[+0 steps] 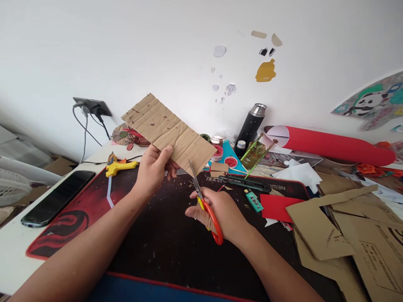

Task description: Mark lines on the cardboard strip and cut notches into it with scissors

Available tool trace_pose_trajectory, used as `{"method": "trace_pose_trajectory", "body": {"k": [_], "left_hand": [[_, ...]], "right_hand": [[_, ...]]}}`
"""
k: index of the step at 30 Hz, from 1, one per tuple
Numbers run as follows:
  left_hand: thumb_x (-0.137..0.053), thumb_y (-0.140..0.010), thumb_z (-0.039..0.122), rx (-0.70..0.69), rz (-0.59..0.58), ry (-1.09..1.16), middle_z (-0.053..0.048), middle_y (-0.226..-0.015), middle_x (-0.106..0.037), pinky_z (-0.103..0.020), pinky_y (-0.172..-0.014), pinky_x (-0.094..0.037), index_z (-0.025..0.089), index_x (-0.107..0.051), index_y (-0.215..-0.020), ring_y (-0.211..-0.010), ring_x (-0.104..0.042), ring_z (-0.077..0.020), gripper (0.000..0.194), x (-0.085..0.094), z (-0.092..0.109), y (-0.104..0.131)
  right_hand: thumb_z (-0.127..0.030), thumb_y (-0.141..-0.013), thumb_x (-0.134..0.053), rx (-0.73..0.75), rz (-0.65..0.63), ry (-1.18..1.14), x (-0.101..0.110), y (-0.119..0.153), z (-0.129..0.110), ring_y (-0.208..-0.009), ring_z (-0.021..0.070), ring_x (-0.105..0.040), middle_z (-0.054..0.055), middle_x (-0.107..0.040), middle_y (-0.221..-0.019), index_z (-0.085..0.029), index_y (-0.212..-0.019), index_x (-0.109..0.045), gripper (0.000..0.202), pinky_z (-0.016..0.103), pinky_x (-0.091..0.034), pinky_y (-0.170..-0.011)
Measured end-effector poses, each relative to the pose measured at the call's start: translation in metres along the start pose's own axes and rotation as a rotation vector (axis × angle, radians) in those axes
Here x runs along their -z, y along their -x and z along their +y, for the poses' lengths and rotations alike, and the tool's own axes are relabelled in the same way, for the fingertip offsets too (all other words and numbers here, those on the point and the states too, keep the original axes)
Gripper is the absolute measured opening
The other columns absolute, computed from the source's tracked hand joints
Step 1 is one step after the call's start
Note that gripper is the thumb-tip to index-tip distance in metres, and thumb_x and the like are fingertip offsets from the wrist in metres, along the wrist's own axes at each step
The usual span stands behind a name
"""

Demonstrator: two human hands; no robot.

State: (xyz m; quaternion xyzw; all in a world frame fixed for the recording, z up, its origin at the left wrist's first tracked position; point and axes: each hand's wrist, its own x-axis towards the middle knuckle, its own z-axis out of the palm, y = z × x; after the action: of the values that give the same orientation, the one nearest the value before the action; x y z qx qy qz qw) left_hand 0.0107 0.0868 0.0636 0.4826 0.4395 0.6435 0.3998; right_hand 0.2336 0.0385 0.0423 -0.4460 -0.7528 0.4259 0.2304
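Observation:
A brown piece of corrugated cardboard (170,126), roughly rectangular with dark reddish stains, is held up and tilted above the desk mat. My left hand (155,165) grips its lower edge, thumb on the near face and fingers behind. In my right hand (217,209) is a pair of scissors (210,216) with red and yellow handles. Its blades point up and away, meeting the cardboard near its lower right corner. Part of the blades may be hidden by the sheet.
A yellow glue gun (121,167) and a black phone (58,197) lie at left. Behind are red paint pots (231,162), a black thermos (251,123) and a red roll (340,144). A utility knife (247,183), red paper (277,207) and cardboard scraps (321,226) fill the right.

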Motion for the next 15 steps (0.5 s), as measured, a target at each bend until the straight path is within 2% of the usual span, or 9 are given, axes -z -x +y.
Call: {"method": "trace_pose_trajectory", "body": {"k": [4,11,15], "left_hand": [[-0.086,-0.087,0.063,-0.001,-0.008,0.0,0.003,-0.055,-0.068,-0.022,-0.028,-0.035,0.025,-0.058,-0.088,-0.033,-0.056,-0.0138,0.048,-0.0005,0.0012,0.001],[-0.087,-0.086,0.064,0.008,-0.011,-0.002,0.004,-0.055,-0.068,-0.022,-0.028,-0.035,0.025,-0.057,-0.09,-0.033,-0.057,-0.0147,0.049,-0.0014,0.0044,0.0017],[-0.087,-0.086,0.065,-0.002,-0.015,-0.003,0.003,-0.055,-0.068,-0.022,-0.028,-0.036,0.026,-0.057,-0.089,-0.033,-0.057,-0.0147,0.049,-0.0029,0.0069,0.0047]], "right_hand": [[-0.072,-0.097,-0.076,-0.013,0.035,0.0,-0.0037,-0.0001,0.0017,-0.068,0.0232,-0.078,0.003,-0.08,-0.077,-0.023,-0.106,-0.077,0.05,0.029,-0.051,-0.066],[-0.067,-0.099,-0.074,0.022,0.058,0.016,-0.0051,0.0018,0.0008,-0.068,0.0229,-0.078,0.004,-0.08,-0.078,-0.024,-0.103,-0.075,0.043,0.029,-0.053,-0.065],[-0.064,-0.1,-0.073,0.028,0.082,0.003,-0.0051,0.0018,-0.0002,-0.062,0.0217,-0.074,0.001,-0.075,-0.069,-0.025,-0.096,-0.074,0.04,0.029,-0.049,-0.061]]}}
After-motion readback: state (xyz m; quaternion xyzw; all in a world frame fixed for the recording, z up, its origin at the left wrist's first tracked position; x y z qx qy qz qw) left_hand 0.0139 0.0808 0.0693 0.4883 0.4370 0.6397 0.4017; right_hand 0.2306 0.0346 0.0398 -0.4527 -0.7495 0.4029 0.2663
